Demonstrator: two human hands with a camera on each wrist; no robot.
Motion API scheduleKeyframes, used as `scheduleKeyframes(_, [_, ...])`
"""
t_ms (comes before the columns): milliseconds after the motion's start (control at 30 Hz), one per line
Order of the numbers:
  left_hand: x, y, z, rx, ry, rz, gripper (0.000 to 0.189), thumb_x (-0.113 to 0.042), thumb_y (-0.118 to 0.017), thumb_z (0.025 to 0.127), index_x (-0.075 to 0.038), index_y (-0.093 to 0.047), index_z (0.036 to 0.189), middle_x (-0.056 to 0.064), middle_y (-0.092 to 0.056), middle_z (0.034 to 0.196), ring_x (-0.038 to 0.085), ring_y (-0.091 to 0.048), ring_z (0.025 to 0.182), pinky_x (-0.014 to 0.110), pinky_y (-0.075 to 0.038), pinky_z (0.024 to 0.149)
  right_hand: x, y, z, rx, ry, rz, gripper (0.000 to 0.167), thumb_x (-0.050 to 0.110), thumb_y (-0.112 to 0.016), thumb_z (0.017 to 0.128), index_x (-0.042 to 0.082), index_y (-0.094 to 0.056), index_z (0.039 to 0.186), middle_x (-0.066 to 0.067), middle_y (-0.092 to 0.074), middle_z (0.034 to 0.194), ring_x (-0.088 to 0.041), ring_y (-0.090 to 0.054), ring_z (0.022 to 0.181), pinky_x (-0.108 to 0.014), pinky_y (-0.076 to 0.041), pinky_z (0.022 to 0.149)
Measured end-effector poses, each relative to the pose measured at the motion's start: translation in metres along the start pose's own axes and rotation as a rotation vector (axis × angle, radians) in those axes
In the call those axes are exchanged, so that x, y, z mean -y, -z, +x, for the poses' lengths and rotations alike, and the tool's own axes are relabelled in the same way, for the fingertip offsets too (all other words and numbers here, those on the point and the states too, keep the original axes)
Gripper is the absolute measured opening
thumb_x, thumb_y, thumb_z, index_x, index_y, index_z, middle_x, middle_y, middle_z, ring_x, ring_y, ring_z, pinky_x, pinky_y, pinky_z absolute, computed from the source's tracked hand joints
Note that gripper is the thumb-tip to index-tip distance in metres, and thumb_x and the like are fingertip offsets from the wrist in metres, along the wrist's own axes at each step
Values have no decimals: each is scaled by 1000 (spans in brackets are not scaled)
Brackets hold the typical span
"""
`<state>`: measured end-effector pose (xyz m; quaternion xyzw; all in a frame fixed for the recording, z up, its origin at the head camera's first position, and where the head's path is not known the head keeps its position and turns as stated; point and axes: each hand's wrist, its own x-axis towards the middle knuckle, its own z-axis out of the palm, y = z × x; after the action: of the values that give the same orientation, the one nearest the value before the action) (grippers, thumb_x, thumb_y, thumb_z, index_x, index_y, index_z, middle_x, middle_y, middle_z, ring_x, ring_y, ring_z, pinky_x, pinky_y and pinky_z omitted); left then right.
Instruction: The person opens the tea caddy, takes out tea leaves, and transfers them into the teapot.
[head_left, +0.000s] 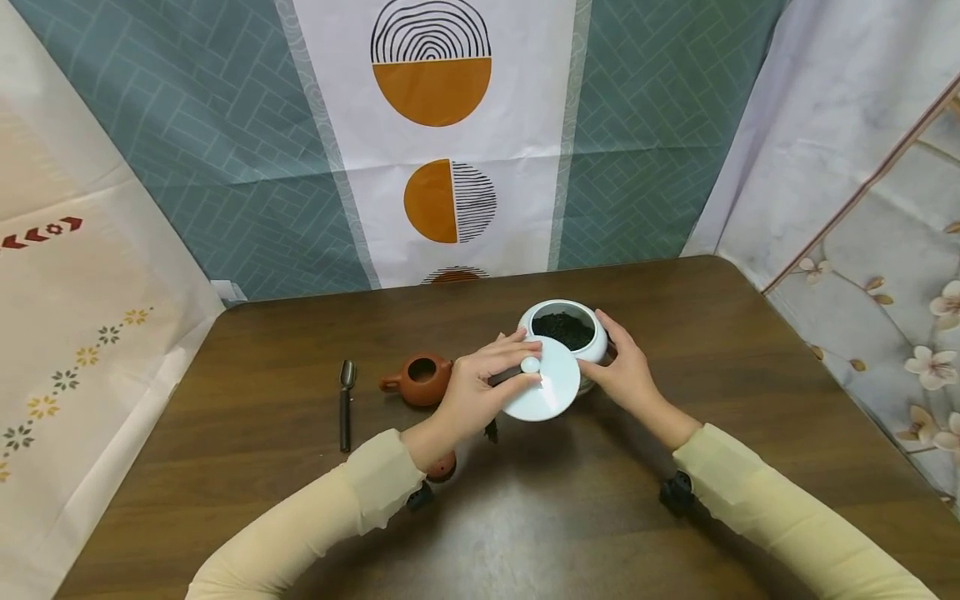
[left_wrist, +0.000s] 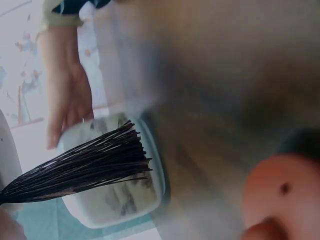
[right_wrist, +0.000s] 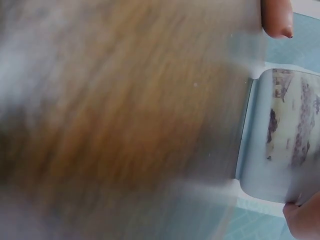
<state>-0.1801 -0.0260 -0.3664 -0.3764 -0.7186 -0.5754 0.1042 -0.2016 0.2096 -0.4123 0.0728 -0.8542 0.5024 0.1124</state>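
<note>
In the head view my left hand (head_left: 480,379) pinches a white lid (head_left: 553,392) near its round knob, tilted in front of the jar. The same hand also holds a tea brush (left_wrist: 100,162), whose dark bristles hang down. My right hand (head_left: 628,375) grips the side of a round white porcelain tea jar (head_left: 531,313), fingers on the far side and thumb on the near one. Dark loose tea leaves (head_left: 564,330) show through its uncovered mouth. A brownish painted pattern (right_wrist: 302,117) covers the jar's wall in the right wrist view. The lid hides part of the jar's front.
A small reddish clay teapot (head_left: 420,393), its top uncovered, stands left of my left hand. Its clay lid (head_left: 442,467) lies nearer, partly behind my left wrist. Further left a dark-handled tea scoop (head_left: 346,404) lies on the brown wooden table (head_left: 285,492). Patterned cloths (head_left: 225,125) hang behind.
</note>
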Motion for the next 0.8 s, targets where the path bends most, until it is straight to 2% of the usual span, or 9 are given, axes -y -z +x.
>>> scheduleKeyframes(133, [-6,-2,-13,44,6,-4,29,-5,-74,81,2,-70,108,12,-69,113,30,-51,126,36,-29,114,0,0,0,11,-18,-14,83,7,-78,78,-6,-30,145,-26,-34,147,-40,-38,132,-52,-36,107])
scheduleKeyframes(400, [-8,-8,-26,141,-64,1,25,-3,-76,77,2,-72,101,12,-71,109,32,-57,120,42,-37,109,5,13,2,90,-49,42,83,8,-77,79,-6,-29,145,-27,-40,143,-43,-41,130,-53,-34,108])
scheduleKeyframes(500, [-8,-11,-30,158,-44,-21,25,-2,-77,76,3,-73,100,13,-71,107,33,-57,119,39,-41,106,6,15,4,107,-55,59,82,8,-76,79,-7,-29,144,-28,-40,142,-42,-41,130,-52,-34,108])
scheduleKeyframes(600, [-9,-13,-35,172,1,-50,24,-2,-78,75,2,-73,99,13,-71,105,33,-56,120,35,-42,105,6,15,4,113,-61,67,82,8,-76,79,-7,-29,144,-28,-40,143,-41,-40,131,-51,-33,109])
scheduleKeyframes(800, [-8,-19,-40,200,68,-77,22,-2,-80,72,2,-75,93,13,-72,101,27,-56,121,31,-42,105,6,15,4,115,-63,72,82,6,-76,79,-6,-29,145,-28,-41,142,-39,-40,131,-51,-33,109])
